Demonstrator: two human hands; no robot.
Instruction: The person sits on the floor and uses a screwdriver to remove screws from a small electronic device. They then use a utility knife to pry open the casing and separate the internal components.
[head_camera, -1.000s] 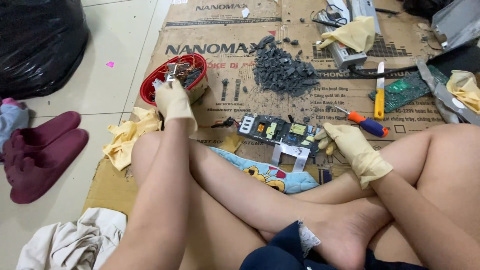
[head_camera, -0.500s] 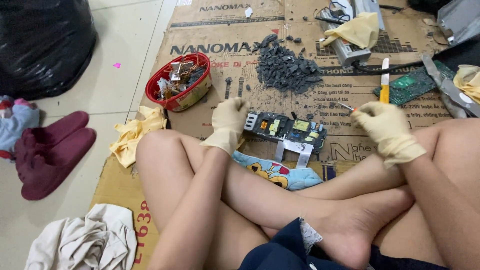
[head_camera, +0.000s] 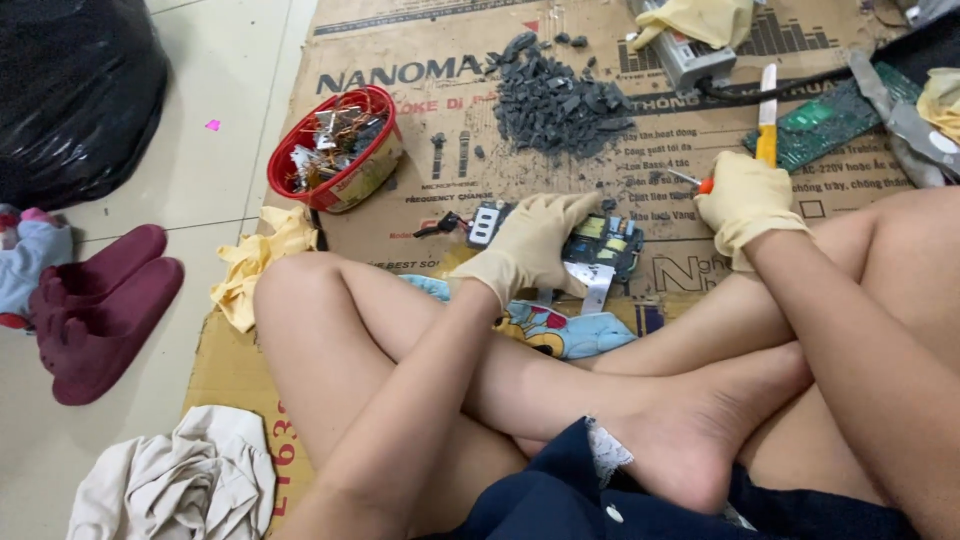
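Note:
I sit cross-legged on a flattened cardboard sheet (head_camera: 430, 205), both hands in cream rubber gloves. My left hand (head_camera: 530, 243) lies over a dark circuit board (head_camera: 607, 243) with yellow and blue parts, pressing and gripping its left half. My right hand (head_camera: 748, 200) is closed around a screwdriver (head_camera: 693, 183); only its orange collar and thin metal tip stick out to the left, just above the board's right end. A white metal bracket (head_camera: 596, 283) hangs from the board's near edge.
A red bowl (head_camera: 300, 185) of scrap metal stands to the left. A heap of dark grey bits (head_camera: 560, 95) lies ahead. A yellow-handled knife (head_camera: 767, 105), a green board (head_camera: 830, 120) and a grey box (head_camera: 685, 62) under a glove sit at the back right. Black bag (head_camera: 70, 90), maroon slippers (head_camera: 100, 300), cloths nearby.
My left hand came back from the red bowl and settled on the circuit board. My right hand moved right from the board and closed on the screwdriver that lay on the cardboard.

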